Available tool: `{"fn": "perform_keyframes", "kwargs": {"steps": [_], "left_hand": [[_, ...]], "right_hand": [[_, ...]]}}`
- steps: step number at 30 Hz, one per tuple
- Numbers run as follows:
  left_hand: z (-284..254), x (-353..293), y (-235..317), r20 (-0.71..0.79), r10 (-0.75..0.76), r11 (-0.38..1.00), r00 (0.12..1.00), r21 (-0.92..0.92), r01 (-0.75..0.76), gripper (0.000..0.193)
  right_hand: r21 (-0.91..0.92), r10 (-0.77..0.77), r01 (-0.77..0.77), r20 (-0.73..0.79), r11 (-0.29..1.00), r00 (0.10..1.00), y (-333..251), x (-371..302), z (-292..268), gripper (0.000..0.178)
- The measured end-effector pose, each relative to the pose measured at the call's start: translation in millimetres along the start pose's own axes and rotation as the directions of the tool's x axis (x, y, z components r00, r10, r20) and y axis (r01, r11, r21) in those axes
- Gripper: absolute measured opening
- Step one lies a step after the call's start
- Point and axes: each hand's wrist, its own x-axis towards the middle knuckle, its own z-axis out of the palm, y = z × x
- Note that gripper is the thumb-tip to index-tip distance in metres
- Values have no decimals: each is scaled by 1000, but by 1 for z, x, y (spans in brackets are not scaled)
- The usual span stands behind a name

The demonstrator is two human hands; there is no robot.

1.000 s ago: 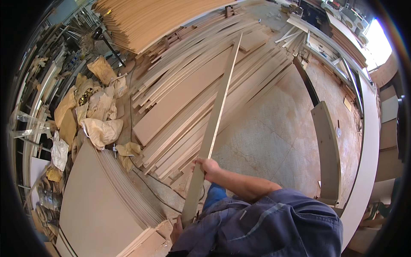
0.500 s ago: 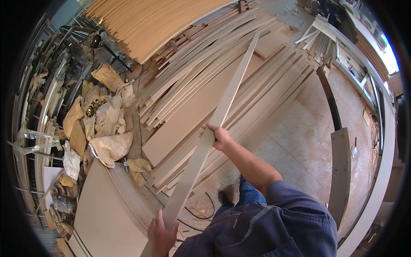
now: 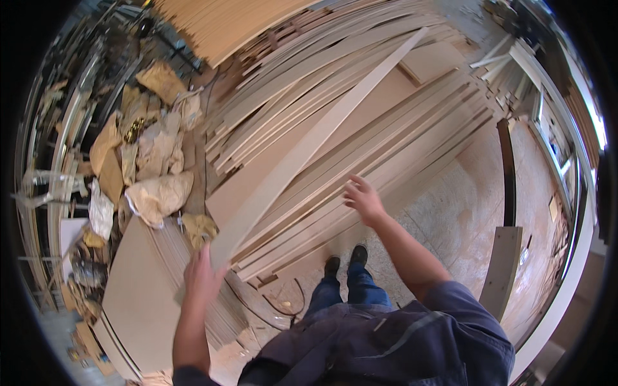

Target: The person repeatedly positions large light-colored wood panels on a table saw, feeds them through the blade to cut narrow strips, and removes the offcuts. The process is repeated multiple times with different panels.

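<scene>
A long, pale flat wooden strip point(image 3: 325, 132) runs diagonally over the stacked boards, from near left to far right. My left hand point(image 3: 205, 273) is closed around its near end, slightly smeared by motion. My right hand point(image 3: 364, 199) is off the strip, over the near pile, fingers loosely bent and apart with nothing in them. Under and beside the long strip lie many narrow strips point(image 3: 386, 151), roughly parallel, and a wide brown panel point(image 3: 226, 196).
To the left are crumpled tan sacks point(image 3: 158, 196) and a stack of large sheets point(image 3: 138, 293). Behind stands a pile of orange-brown sheets point(image 3: 238, 26). A dark bar point(image 3: 507, 170) joined to a grey board point(image 3: 502, 270) is on the right. A cable point(image 3: 257, 313) lies near my feet.
My right hand has let go of the strip and moved right. My left hand has moved forward and left with the near end, and the strip now lies lower, over the pile.
</scene>
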Motion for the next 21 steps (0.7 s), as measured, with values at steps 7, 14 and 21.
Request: {"fn": "perform_keyframes", "kwargs": {"steps": [7,14,21], "left_hand": [[-14,214,-81,-15,-29,993,999,115,31,71],[36,304,-56,-362,-70,987,930,-158,13,54],[352,39,-22,465,323,907,824,-402,-128,50]], "right_hand": [[-114,172,-268,-520,957,837,63,-170,-192,40],[-45,187,-347,-773,937,606,154,-320,-221,46],[-257,223,-407,-532,877,817,218,-377,-112,42]]}}
